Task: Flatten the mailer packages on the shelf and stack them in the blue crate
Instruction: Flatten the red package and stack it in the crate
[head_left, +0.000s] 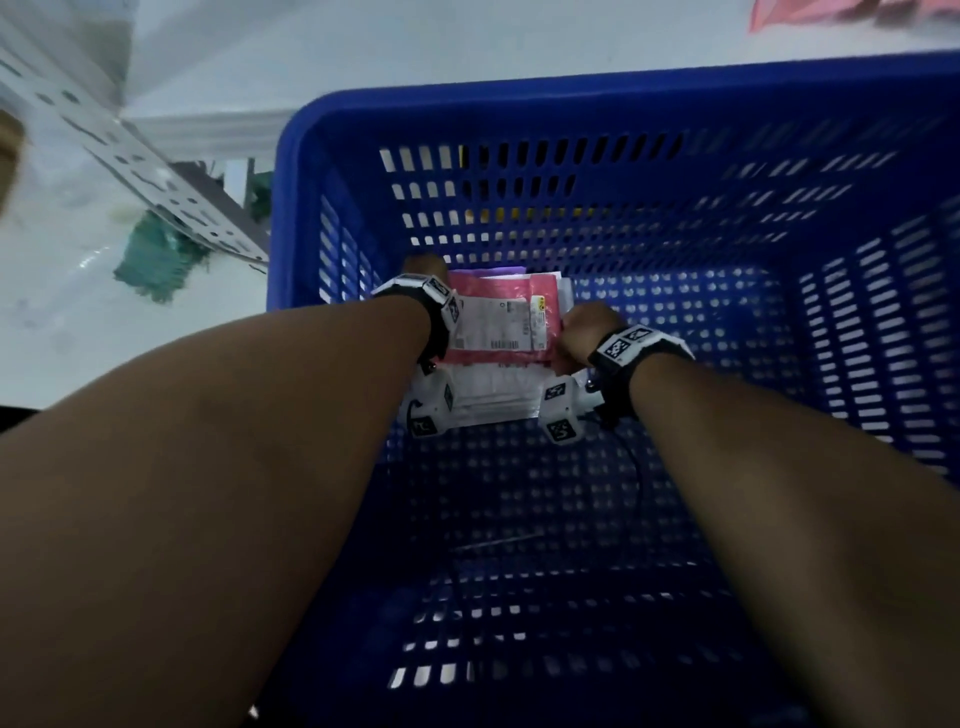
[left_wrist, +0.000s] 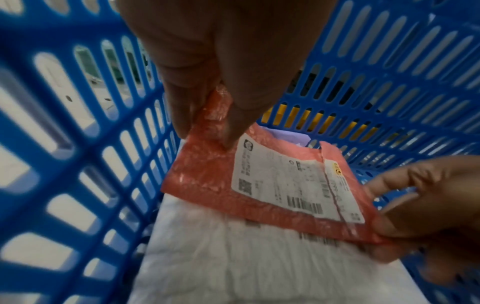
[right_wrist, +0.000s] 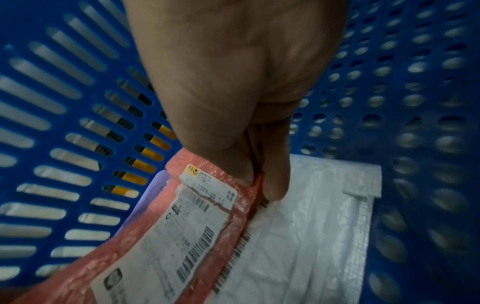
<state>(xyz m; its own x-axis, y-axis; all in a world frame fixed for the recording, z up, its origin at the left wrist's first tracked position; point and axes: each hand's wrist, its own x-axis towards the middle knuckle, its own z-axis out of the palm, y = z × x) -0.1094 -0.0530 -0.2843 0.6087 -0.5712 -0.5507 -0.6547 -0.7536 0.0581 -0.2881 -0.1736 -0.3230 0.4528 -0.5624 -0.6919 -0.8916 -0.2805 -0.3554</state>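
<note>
Deep inside the blue crate (head_left: 675, 88), both hands hold a pink bubble mailer (head_left: 498, 291) with a white shipping label. My left hand (head_left: 423, 270) pinches the pink mailer (left_wrist: 205, 176) at its far left corner. My right hand (head_left: 584, 332) pinches the pink mailer's (right_wrist: 145, 242) right edge between thumb and fingers. It hangs low over a white mailer (head_left: 493, 389) that lies flat on the crate's floor near the far left corner. In the left wrist view the white mailer (left_wrist: 221, 257) shows below, and a purple mailer (left_wrist: 283, 134) peeks out behind the pink one.
The crate's slotted walls (left_wrist: 78, 123) stand close on the left and far side of the stack; its perforated floor (head_left: 519, 493) stretches toward me and to the right. A white shelf (head_left: 363, 41) lies beyond the crate, with pink mailers (head_left: 831, 10) at its top right.
</note>
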